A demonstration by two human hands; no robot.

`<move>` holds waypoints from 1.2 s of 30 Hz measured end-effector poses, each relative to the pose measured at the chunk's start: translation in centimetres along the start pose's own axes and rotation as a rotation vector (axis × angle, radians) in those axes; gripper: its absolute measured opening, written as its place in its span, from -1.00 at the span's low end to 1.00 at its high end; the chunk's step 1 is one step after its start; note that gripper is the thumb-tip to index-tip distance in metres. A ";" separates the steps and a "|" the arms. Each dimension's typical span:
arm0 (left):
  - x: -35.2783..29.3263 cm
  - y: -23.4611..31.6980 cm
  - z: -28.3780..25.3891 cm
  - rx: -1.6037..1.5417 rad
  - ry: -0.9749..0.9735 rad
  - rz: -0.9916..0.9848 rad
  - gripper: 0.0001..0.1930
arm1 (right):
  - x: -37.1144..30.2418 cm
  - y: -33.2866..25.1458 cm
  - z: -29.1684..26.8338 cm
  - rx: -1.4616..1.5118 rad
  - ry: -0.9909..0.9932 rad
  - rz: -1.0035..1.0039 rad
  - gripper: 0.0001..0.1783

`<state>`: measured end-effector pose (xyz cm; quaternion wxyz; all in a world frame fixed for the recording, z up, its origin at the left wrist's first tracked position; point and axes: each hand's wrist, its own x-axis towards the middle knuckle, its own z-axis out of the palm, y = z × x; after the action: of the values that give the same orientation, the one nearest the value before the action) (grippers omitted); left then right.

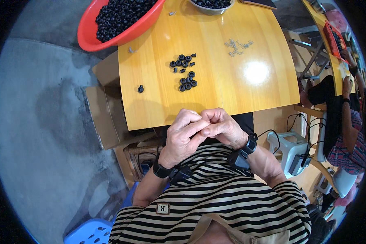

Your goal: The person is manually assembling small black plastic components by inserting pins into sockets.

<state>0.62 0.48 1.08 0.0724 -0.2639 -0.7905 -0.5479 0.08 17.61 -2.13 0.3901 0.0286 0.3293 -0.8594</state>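
My left hand (184,135) and my right hand (224,128) meet in front of me, just off the near edge of the wooden table (240,89). Both are closed, fingertips pinched together and touching. Whatever they hold, if anything, is too small or hidden behind the fingers. Beyond them on the tabletop lie several black ring-shaped parts (188,82) in a loose cluster, with more black rings and small black plugs (181,62) behind. One black part (140,88) sits alone to the left. Farther right is a scatter of tiny clear pieces (236,47).
A red basin (128,38) heaped with black rings overhangs the table's far left corner. A grey bowl (213,9) of black parts stands at the back. Open cardboard boxes (103,116) are at the left. On the right, another person (347,134) works near a white stool (288,148).
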 end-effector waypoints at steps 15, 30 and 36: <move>-0.9 -0.6 -0.3 -0.064 0.000 -0.100 -0.70 | -0.2 1.2 1.5 0.053 0.068 -0.038 -0.78; -1.2 -0.4 -2.1 0.018 -0.001 -0.255 -0.76 | 1.3 0.7 1.2 0.005 0.010 0.039 -0.72; -2.3 -3.0 -5.7 0.392 0.229 -0.381 -0.75 | 1.3 -0.1 1.1 -0.669 0.388 -0.213 -0.74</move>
<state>0.08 -6.21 -0.17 0.1065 -0.0281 -0.9032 -0.4149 -0.68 16.17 -1.62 0.2171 0.0277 0.6595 -0.7191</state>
